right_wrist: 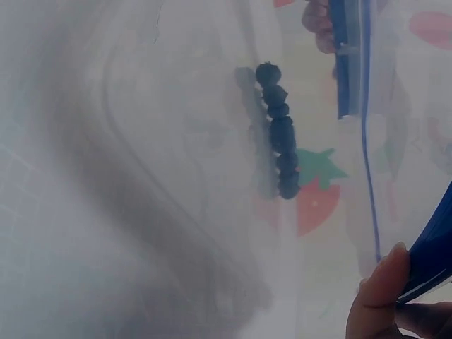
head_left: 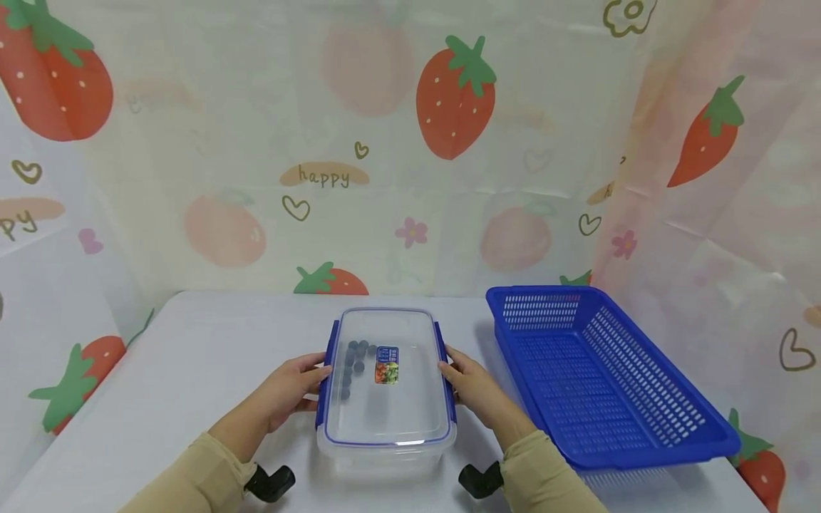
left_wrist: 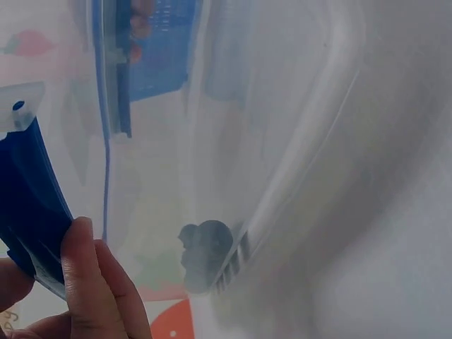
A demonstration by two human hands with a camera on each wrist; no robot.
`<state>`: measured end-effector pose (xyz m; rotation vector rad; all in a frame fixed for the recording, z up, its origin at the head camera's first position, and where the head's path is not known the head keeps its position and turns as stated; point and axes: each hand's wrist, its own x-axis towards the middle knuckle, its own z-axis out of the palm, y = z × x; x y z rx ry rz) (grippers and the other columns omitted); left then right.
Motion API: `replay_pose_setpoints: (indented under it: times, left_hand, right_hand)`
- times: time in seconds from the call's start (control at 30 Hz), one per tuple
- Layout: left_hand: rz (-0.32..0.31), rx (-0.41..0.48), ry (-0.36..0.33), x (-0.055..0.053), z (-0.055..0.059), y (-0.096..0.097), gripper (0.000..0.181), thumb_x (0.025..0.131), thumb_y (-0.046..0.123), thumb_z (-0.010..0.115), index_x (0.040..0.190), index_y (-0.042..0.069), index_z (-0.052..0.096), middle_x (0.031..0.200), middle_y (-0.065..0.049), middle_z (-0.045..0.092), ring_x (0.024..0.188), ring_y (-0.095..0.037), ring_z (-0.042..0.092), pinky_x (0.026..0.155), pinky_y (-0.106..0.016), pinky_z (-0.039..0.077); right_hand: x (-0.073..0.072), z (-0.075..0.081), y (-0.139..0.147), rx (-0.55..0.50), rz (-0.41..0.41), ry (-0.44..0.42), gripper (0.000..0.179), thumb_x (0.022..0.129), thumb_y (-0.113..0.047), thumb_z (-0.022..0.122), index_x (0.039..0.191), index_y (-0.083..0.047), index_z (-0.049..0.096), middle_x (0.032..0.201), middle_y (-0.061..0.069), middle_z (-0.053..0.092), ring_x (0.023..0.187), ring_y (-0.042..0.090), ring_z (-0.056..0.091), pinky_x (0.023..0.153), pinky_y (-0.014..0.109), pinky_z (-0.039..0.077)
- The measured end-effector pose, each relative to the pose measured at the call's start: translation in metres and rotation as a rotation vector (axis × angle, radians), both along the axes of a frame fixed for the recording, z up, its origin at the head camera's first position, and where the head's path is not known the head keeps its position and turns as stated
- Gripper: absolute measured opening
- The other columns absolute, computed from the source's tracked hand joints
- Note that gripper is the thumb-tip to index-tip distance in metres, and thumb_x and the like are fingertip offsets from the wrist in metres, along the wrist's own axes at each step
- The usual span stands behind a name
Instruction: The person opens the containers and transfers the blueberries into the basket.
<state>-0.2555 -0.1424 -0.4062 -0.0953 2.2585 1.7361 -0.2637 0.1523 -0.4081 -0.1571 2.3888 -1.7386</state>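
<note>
A clear plastic food container [head_left: 417, 427] with a blue-edged lid is in the middle of the table. Several blueberries [head_left: 349, 370] show through the lid on its left side; in the right wrist view the blueberries [right_wrist: 282, 134] line up along the wall. My left hand [head_left: 285, 392] grips the container's left edge at the blue latch [left_wrist: 32, 198], thumb and fingers on either side of it. At the opposite edge my right hand [head_left: 477, 388] holds the right blue latch [right_wrist: 434, 247] the same way. Some of the fingers are hidden.
To the right stands a blue perforated plastic basket [head_left: 596, 385], near my right forearm. A white cloth covers the table [head_left: 212, 342]. Strawberry-patterned curtains [head_left: 385, 142] enclose the back and sides. A colourful label [head_left: 387, 365] sits on the lid.
</note>
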Motion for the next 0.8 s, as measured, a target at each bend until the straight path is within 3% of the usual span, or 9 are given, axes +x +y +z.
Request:
replay_pose_setpoints:
  times: [0.43, 0.63, 0.8]
  left_hand:
    - [0.009, 0.081, 0.003, -0.001, -0.007, -0.005, 0.04, 0.097, 0.017, 0.043, 0.137, 0.009, 0.041, 0.124, -0.014, 0.054, 0.095, -0.019, 0.059, 0.076, -0.034, 0.053]
    - [0.004, 0.056, -0.009, -0.001, -0.008, -0.01, 0.042, 0.097, 0.019, 0.044, 0.138, 0.01, 0.039, 0.12, -0.013, 0.054, 0.096, -0.02, 0.059, 0.076, -0.034, 0.053]
    - [0.018, 0.015, -0.03, -0.001, -0.015, -0.012, 0.045, 0.096, 0.014, 0.045, 0.139, 0.009, 0.036, 0.112, -0.013, 0.057, 0.095, -0.021, 0.06, 0.075, -0.033, 0.054]
  right_hand:
    - [-0.001, -0.002, 0.003, -0.008, 0.006, -0.001, 0.051, 0.097, -0.02, 0.046, 0.143, -0.006, 0.029, 0.094, 0.012, 0.053, 0.073, 0.017, 0.055, 0.062, 0.032, 0.052]
    - [-0.002, -0.003, 0.003, 0.006, 0.003, -0.017, 0.051, 0.096, -0.023, 0.046, 0.143, -0.008, 0.03, 0.095, 0.012, 0.052, 0.076, 0.019, 0.055, 0.065, 0.031, 0.051]
    - [-0.002, -0.003, 0.003, 0.002, 0.007, -0.017, 0.052, 0.096, -0.024, 0.047, 0.143, -0.009, 0.03, 0.096, 0.012, 0.052, 0.078, 0.019, 0.055, 0.065, 0.032, 0.051]
